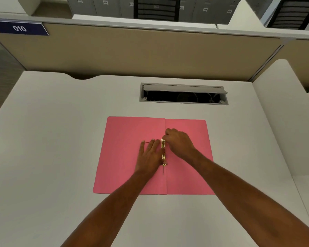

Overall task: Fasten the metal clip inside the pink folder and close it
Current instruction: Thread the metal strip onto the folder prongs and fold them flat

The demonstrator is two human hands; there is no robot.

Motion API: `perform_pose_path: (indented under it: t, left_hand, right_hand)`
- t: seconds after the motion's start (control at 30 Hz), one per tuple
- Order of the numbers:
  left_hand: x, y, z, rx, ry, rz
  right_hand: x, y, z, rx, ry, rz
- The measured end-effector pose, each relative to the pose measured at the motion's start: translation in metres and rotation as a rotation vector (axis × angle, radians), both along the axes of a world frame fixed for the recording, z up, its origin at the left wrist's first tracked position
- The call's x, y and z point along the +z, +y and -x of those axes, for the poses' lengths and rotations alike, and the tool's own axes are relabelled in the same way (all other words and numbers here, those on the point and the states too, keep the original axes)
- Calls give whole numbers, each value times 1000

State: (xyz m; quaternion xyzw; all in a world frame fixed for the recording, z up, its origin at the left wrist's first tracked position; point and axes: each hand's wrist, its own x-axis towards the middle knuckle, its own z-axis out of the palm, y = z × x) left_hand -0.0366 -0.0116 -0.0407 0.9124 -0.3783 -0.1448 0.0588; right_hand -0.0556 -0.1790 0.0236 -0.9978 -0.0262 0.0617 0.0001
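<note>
Head view: pink folder (132, 157) lies open on the table (61, 139), left hand (151, 155) pressed flat beside the metal clip (163, 148), right hand (178, 141) pinching its far end, fastening apparently unfinished, closing still ahead.

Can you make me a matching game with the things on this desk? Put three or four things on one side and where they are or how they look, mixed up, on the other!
Things:
1. flat pink paper folder
2. gold metal clip
3. grey cable hatch in the white desk
4. dark blue sign with 010

Descriptions:
A. lid up, dark inside
B. lying open on the desk
C. on the beige divider wall, far left
D. along the folder's middle fold, between the left hand and right hand

Pairs: 1-B, 2-D, 3-A, 4-C
</note>
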Motion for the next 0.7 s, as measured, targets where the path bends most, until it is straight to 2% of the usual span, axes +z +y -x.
perform_pose_path:
  t: [0.13,0.47,0.57,0.7]
  left_hand:
    - [-3,2,2,-48,-78,-21]
    - [-7,4,1,-116,-135,11]
    - [-8,5,-1,-113,-123,9]
    - [-11,4,-4,-106,-14,0]
  right_hand:
    - [2,-10,-16,4,30,14]
    - [1,-9,-47,-27,128,-47]
    - [-1,-6,-53,-36,145,-52]
    - [-4,-6,-59,-89,175,-92]
